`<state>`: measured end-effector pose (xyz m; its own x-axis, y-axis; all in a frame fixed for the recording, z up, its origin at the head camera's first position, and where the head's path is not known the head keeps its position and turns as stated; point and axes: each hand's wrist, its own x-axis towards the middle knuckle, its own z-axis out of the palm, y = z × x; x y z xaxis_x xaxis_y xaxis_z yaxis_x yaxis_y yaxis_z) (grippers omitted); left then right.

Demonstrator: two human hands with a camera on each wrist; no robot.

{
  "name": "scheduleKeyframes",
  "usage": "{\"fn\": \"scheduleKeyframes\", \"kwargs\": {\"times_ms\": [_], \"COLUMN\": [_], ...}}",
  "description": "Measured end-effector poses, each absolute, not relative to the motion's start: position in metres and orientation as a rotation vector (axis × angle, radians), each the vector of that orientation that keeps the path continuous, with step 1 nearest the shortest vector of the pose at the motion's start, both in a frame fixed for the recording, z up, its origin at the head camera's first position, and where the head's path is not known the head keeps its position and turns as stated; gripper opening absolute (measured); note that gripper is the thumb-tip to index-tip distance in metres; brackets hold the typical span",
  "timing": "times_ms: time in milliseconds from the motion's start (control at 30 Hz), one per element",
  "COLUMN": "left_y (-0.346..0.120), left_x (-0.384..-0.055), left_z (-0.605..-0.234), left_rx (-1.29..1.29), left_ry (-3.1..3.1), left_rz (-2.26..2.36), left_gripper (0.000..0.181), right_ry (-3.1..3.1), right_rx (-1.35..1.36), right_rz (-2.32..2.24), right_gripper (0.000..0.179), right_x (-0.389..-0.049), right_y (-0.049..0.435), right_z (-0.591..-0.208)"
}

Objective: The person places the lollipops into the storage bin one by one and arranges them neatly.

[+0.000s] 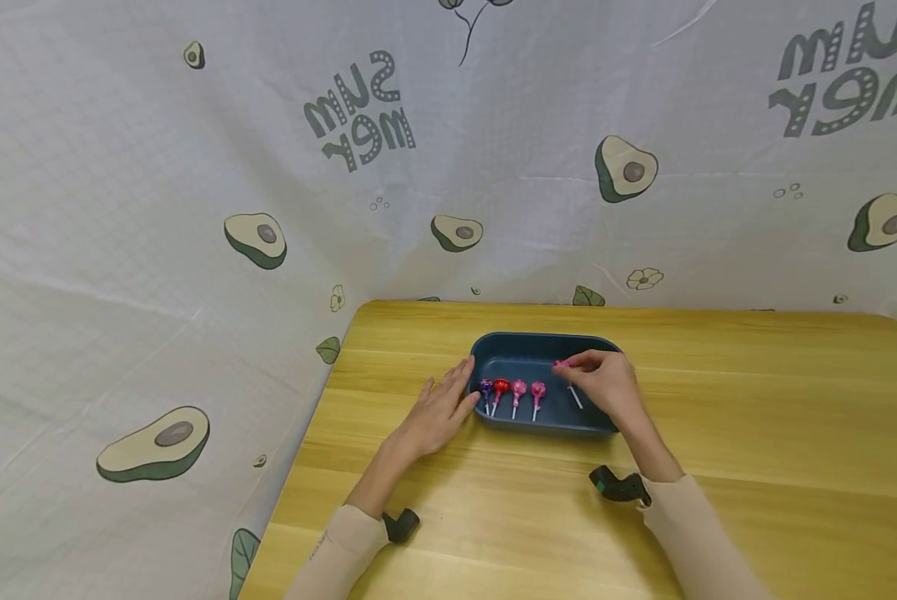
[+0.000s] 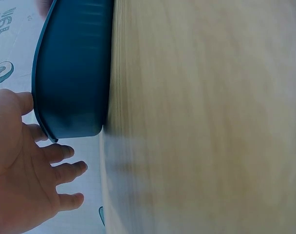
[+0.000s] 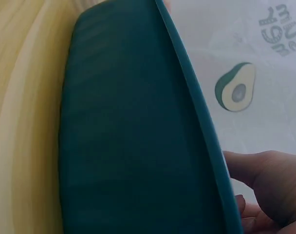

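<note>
A dark blue tray (image 1: pixel 546 429) stands on the table, its outer wall filling much of both wrist views. In its left half several lollipops lie in a row: a purple one (image 1: pixel 486 387), a red one (image 1: pixel 501 386) and two pink ones, the right one (image 1: pixel 538 390) nearest the middle. My right hand (image 1: pixel 606 385) reaches over the tray's right part and pinches another pink lollipop (image 1: pixel 561 364) by its head, the white stick pointing down toward the front. Fingers spread and fairly straight, my left hand (image 1: pixel 437 414) touches the tray's left end; its thumb lies at the rim.
The wooden table (image 1: pixel 756 417) extends on both sides of the tray and in front of it. A white cloth (image 1: pixel 508 150) printed with avocados hangs behind and to the left. Dark camera mounts (image 1: pixel 618 485) sit on both wrists.
</note>
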<state>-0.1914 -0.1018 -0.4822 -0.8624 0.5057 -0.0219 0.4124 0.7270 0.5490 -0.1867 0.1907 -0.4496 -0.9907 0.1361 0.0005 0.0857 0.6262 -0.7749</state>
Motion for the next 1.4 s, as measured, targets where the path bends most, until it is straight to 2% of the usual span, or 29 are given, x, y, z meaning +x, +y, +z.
{"fn": "scheduleKeyframes", "kwargs": {"times_ms": [200,433,667,733,1000,1400], "left_y": [-0.102,-0.103,-0.102,-0.103,-0.102,-0.102], "left_x": [-0.191,-0.191,-0.191,-0.192,-0.192,-0.192], "left_z": [-0.483,-0.481,-0.481,-0.481,-0.479,-0.480], "left_rx": [0.746,0.743,0.733,0.735,0.751,0.766], "left_ry": [2.757,2.754,2.757,2.758,2.757,2.761], "left_rz": [0.821,0.822,0.813,0.815,0.814,0.805], "left_gripper": [0.067,0.067,0.067,0.067,0.067,0.068], "right_ry": [-2.885,-2.946,-3.054,-3.082,-3.086,-3.104], "right_rx": [-0.194,-0.177,-0.114,-0.067,-0.038,-0.055], "right_rz": [1.240,1.168,1.095,1.075,1.064,1.121], "right_gripper": [0.035,0.021,0.044,0.045,0.033,0.029], "right_x": [-0.188,-0.189,-0.193,-0.194,-0.195,-0.191], "right_y": [0.184,0.185,0.180,0.178,0.178,0.183], "right_z": [-0.455,-0.458,-0.458,-0.458,-0.458,-0.457]}}
